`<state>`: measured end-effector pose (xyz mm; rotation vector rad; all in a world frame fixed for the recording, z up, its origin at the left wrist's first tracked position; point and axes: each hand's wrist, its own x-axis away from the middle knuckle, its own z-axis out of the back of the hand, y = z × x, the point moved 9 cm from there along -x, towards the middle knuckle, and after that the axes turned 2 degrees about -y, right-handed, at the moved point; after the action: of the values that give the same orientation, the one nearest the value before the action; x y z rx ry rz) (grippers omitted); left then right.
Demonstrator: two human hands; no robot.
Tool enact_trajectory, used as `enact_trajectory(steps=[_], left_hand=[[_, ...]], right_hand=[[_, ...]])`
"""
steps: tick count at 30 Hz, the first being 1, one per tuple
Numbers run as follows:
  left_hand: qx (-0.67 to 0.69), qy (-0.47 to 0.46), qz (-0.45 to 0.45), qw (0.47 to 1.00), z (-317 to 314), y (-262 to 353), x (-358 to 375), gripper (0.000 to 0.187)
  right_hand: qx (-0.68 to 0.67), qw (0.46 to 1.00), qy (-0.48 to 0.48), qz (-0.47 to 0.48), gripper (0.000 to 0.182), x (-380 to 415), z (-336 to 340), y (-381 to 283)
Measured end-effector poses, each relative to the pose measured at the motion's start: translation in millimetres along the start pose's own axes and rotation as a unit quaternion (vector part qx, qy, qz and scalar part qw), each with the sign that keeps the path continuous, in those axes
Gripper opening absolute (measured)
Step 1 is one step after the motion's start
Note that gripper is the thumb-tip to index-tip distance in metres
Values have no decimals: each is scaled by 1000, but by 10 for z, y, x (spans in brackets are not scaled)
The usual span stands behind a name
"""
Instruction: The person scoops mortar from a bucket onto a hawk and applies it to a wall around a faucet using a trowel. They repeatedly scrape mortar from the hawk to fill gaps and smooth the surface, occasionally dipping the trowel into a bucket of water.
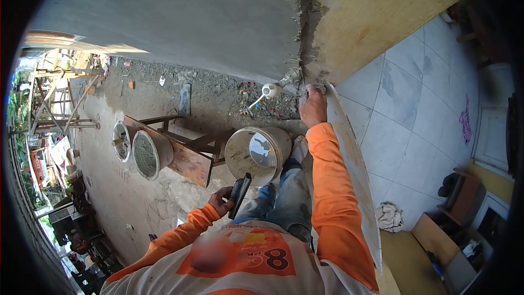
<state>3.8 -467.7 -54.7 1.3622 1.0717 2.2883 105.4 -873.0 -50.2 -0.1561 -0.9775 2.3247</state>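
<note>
My left hand (221,201) is closed around a dark, flat plastering float (239,195), held on edge in front of my body. Stretched forward, my right hand (313,107) has its fingers bent at the base of the wall corner. A greyish lump shows at those fingertips; I cannot tell what it is. Smooth grey plaster (207,11) lies left of the rough corner strip (307,27), and a patchy yellow wall (376,11) lies right of it. Below the right hand stands a large bucket (284,145) with water in it.
A low wooden bench (188,158) stands left of the bucket, beside two pails (164,153) (121,141) with grey residue. A white round fixture (269,90) lies near the wall. A thin upright panel edge (355,147) runs along my right arm, beside the tiled floor (393,114).
</note>
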Motion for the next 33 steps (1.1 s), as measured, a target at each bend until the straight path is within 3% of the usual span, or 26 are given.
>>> enact_trajectory(steps=[7, 10, 12, 16, 18, 21, 24, 28, 30, 33], left_hand=[[4, 8, 32, 999, 66, -61, 17, 44], [24, 10, 42, 999, 68, -149, 42, 44], [42, 9, 70, 997, 61, -194, 59, 44], [27, 6, 47, 999, 32, -214, 52, 44], [20, 13, 29, 999, 44, -181, 38, 44], [11, 22, 25, 999, 93, -117, 34, 43], [18, 25, 32, 999, 108, -121, 36, 43], [46, 23, 42, 998, 77, -189, 66, 43], [52, 26, 46, 997, 57, -193, 80, 43], [49, 20, 57, 997, 68, -129, 92, 44]], right_hand=[[-42, 998, 20, 42, 25, -12, 238, 233], [-9, 996, -27, 83, 23, 113, 274, 252], [-74, 997, -13, 13, 22, 183, 312, 395], [-187, 981, 36, -37, 22, 194, 143, 531], [-306, 948, 59, -62, 19, 168, 69, 556], [-316, 941, 115, -36, 18, 160, 99, 483], [-311, 945, 97, 2, 17, 36, -10, 474], [-361, 927, 98, -16, 17, 15, -36, 474], [-317, 934, 165, 9, 17, 38, 45, 460], [-260, 955, 142, 17, 13, -47, 63, 326]])
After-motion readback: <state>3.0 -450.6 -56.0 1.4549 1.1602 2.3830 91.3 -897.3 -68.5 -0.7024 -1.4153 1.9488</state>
